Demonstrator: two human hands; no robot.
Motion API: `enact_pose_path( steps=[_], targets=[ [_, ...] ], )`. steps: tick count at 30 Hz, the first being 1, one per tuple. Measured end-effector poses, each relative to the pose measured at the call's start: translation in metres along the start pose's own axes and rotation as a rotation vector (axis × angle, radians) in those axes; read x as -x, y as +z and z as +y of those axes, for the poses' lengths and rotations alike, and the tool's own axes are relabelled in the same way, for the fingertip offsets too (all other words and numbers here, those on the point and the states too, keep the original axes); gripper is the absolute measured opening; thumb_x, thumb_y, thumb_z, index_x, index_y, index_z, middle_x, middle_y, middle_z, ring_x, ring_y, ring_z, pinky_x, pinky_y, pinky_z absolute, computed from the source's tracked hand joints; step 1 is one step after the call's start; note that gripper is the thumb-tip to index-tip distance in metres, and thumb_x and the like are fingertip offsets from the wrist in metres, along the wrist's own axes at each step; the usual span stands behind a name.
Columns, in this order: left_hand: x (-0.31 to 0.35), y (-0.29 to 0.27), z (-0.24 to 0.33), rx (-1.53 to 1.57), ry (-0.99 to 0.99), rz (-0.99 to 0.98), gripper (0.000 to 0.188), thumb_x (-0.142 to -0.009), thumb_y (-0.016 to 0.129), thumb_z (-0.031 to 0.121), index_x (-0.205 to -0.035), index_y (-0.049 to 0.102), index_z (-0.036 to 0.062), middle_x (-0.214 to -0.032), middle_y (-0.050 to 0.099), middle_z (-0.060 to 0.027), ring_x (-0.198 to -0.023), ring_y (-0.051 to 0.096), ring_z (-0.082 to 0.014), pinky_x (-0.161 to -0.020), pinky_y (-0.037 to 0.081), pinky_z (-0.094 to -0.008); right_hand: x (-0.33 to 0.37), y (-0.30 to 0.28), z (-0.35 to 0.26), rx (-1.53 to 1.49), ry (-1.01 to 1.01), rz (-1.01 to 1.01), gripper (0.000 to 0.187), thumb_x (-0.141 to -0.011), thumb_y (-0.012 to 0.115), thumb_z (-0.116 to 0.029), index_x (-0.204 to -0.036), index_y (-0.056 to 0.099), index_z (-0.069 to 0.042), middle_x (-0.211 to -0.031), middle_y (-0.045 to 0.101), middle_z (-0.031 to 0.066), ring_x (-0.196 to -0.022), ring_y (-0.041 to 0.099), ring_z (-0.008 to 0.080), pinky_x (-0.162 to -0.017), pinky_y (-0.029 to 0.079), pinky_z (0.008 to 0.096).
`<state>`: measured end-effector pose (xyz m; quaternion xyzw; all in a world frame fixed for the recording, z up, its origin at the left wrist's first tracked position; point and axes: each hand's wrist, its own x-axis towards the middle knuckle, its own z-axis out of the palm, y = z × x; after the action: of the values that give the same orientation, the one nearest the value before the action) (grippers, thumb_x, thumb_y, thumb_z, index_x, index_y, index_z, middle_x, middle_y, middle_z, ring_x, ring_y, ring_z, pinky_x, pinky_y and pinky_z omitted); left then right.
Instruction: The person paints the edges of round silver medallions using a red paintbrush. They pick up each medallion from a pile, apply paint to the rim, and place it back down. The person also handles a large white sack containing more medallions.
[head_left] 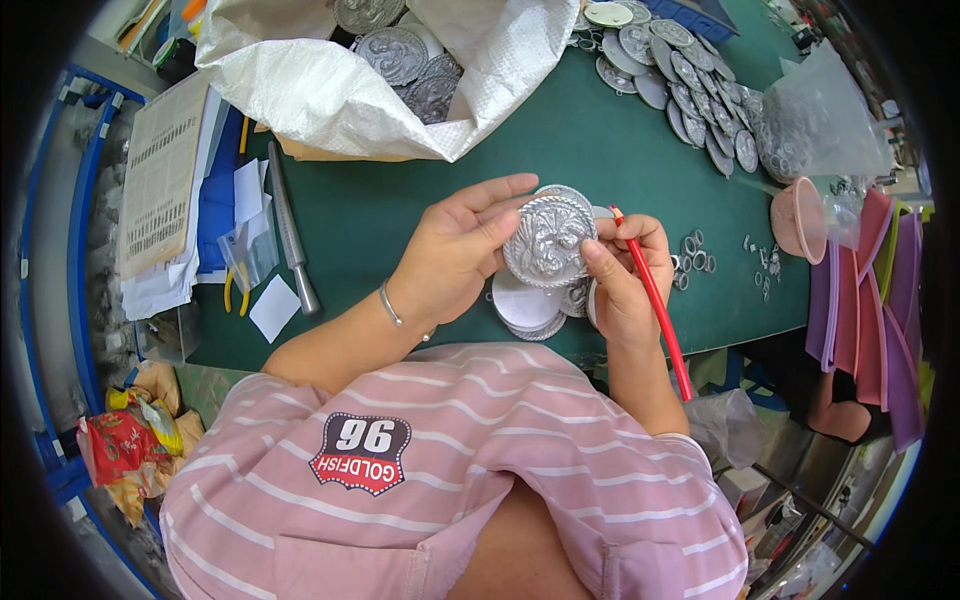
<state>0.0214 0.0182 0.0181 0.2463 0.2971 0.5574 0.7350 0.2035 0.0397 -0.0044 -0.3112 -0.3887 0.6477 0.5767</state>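
A round silver medallion (550, 238) with a raised relief and a rope-like rim is held up between both my hands, over the green table (400, 330). My left hand (445, 250) is closed on its left edge, thumb on the front, fingers behind. On the right edge presses the thumb of my right hand (630, 285), which also grips a red pencil (657, 305) slanting down to the right. Below the medallion, several silver discs (525, 303) lie by the table's near edge, partly covered by it and my right hand.
A white woven sack (330, 95) of medallions stands at the back; more medallions (690, 85) are heaped back right. Small metal rings (695, 255) and a pink cup (798, 215) lie rightward. At left are a tapered metal rod (287, 225), papers (160, 190) and yellow-handled pliers (243, 290).
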Motion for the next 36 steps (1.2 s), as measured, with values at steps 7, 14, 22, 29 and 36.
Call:
enact_pose_path(
  steps=[7, 14, 22, 29, 36],
  targets=[
    [-0.01, -0.013, 0.0, 0.049, -0.413, 0.02, 0.06, -0.095, 0.029, 0.046, -0.123, 0.041, -0.0058, -0.114, 0.056, -0.023, -0.098, 0.061, -0.0313, -0.083, 0.051, -0.0415, 0.0, -0.005, -0.005, -0.051, -0.064, 0.021, 0.029, -0.074, 0.064, 0.011, -0.092, 0.047, -0.004, -0.091, 0.062, 0.0128, -0.076, 0.058, 0.0118, -0.067, 0.048, 0.0238],
    [-0.009, -0.005, -0.008, 0.08, -0.483, -0.088, 0.057, -0.092, 0.039, 0.046, -0.124, 0.041, -0.0018, -0.108, 0.057, -0.0244, -0.086, 0.065, -0.0334, -0.069, 0.057, -0.0339, 0.004, -0.008, -0.016, 0.413, -0.355, -0.305, 0.029, -0.07, 0.069, 0.009, -0.083, 0.048, -0.005, -0.089, 0.063, 0.0125, -0.078, 0.059, 0.0163, -0.073, 0.047, 0.0293],
    [-0.002, 0.043, 0.04, -0.365, 0.123, -0.138, 0.016, -0.079, 0.052, -0.01, -0.094, 0.058, -0.0071, -0.094, 0.061, -0.0141, -0.088, 0.065, -0.0241, -0.078, 0.054, -0.0279, -0.028, -0.043, -0.046, 0.287, -0.198, 0.042, 0.014, -0.091, 0.054, -0.016, -0.09, 0.049, -0.003, -0.089, 0.064, 0.013, -0.078, 0.059, 0.0134, -0.083, 0.045, 0.0303],
    [-0.018, 0.023, -0.021, -1.269, 0.436, -0.367, 0.016, -0.073, 0.068, 0.003, -0.087, 0.062, 0.0003, -0.083, 0.061, -0.0088, -0.071, 0.059, -0.018, -0.062, 0.046, -0.0286, -0.049, -0.022, 0.027, 0.214, -0.41, 0.309, 0.016, -0.094, 0.049, -0.018, -0.09, 0.048, -0.002, -0.078, 0.061, 0.0091, -0.069, 0.054, 0.011, -0.069, 0.046, 0.0262],
    [-0.012, 0.034, -0.055, -1.693, 0.475, -0.792, 0.051, -0.055, 0.077, 0.026, -0.097, 0.06, 0.0045, -0.095, 0.055, -0.0038, -0.085, 0.05, -0.0213, -0.068, 0.039, -0.0338, -0.054, -0.047, -0.001, -0.06, -0.378, 0.513, 0.021, -0.095, 0.046, -0.026, -0.097, 0.046, -0.005, -0.076, 0.061, 0.0098, -0.063, 0.057, 0.0144, -0.054, 0.048, 0.0261]
  ],
)
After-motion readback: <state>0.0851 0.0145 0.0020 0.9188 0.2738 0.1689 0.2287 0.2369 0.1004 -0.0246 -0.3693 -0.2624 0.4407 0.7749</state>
